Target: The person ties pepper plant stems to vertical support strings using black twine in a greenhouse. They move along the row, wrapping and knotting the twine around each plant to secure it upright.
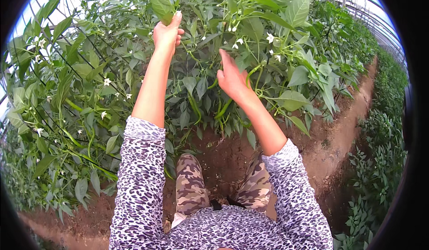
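Before me stand leafy pepper plants [187,59] with small white flowers and long green peppers. My left hand [167,33] is raised at the upper middle, its fingers closed around a pepper shoot with broad leaves [162,5]. Lower and to the right, my right hand [231,74] reaches in among the stems, index finger extended; its far fingers are hidden, so whether it holds anything cannot be told. A curved green pepper [252,75] lies against the back of that hand. Other green peppers hang below, one at the middle [193,106] and another [224,109] nearer my right wrist.
Dark strings [92,49] slant through the plants on the left. Brown soil [228,149] lies between the plants and my knees. A dirt path [348,126] runs up the right side, beside another row of plants [385,142]. Curved greenhouse frames [362,2] arch behind.
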A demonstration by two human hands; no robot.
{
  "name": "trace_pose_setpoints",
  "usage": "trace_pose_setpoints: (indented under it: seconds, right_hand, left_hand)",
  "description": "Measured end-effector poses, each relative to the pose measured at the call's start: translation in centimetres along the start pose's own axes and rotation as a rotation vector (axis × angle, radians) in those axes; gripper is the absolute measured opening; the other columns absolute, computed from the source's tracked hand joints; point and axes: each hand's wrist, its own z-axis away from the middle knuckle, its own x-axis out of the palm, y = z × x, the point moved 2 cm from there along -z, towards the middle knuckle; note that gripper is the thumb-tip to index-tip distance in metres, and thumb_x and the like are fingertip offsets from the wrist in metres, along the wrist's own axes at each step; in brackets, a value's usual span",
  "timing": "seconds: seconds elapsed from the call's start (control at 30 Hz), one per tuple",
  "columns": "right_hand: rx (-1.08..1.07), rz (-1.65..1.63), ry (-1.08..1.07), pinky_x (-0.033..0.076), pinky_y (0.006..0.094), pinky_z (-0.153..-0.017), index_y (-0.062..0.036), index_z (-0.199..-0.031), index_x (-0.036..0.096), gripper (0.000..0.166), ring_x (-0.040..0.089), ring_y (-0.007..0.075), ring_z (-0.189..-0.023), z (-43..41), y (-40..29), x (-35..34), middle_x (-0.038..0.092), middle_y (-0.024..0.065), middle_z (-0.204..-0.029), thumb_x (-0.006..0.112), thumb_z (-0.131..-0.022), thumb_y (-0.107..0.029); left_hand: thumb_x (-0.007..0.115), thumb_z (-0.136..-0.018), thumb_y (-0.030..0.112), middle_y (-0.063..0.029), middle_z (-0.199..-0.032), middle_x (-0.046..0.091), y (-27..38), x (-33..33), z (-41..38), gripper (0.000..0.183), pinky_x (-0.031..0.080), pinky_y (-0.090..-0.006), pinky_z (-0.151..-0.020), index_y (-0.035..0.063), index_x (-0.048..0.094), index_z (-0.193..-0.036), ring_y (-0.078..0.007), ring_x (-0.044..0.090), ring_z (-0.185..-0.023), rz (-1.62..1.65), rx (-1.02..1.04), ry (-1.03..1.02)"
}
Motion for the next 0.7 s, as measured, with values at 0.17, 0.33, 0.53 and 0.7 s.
trace_pose_setpoints:
  seconds: [0.17,0.33,0.53,0.7]
  right_hand:
    - [-0.369,-0.151,0.161,0.044,0.0386,-0.083,0.0037,-0.110,0.047,0.040,0.052,0.0335,-0.095,8.1,-5.2,1.3,0.051,0.0189,-0.102,0.052,-0.070,0.001]
    - [-0.299,-0.305,-0.336,0.045,0.0411,-0.077,0.0022,-0.099,0.051,0.030,0.055,0.0353,-0.088,20.1,-7.1,2.3,0.054,0.0184,-0.098,0.053,-0.070,-0.003]
    - [0.231,-0.176,-0.889,0.045,0.0443,-0.073,0.0005,-0.091,0.055,0.023,0.056,0.0352,-0.089,30.8,-1.3,0.3,0.060,0.0194,-0.088,0.049,-0.070,-0.006]
    - [0.470,-0.102,-0.379,0.044,0.0431,-0.074,-0.0006,-0.094,0.052,0.023,0.056,0.0365,-0.087,34.4,4.2,-8.2,0.058,0.0194,-0.089,0.053,-0.073,-0.009]
  left_hand:
    - [0.067,-0.073,0.016,-0.0109,-0.094,0.059,0.5,-1.9,6.4,0.042,0.049,-0.0273,-0.056,0.0009,0.050,-0.108,-0.0153,0.059,-0.067,0.037,0.100,-0.118]
    - [0.049,-0.081,-0.003,-0.0134,-0.118,0.048,-2.0,-6.5,18.7,0.034,0.044,-0.0299,-0.082,-0.0016,0.042,-0.115,-0.0199,0.052,-0.099,0.197,0.384,0.180]
    - [0.050,-0.080,-0.003,-0.0094,-0.091,0.056,-12.7,-8.4,29.2,0.022,0.046,-0.0271,-0.072,-0.0011,0.048,-0.102,-0.0158,0.056,-0.079,0.085,-0.013,-0.289]
    - [0.052,-0.077,-0.004,-0.0080,-0.087,0.057,-20.5,-9.5,33.0,0.017,0.045,-0.0259,-0.075,-0.0019,0.053,-0.093,-0.0159,0.057,-0.078,-0.283,-0.074,-0.430]
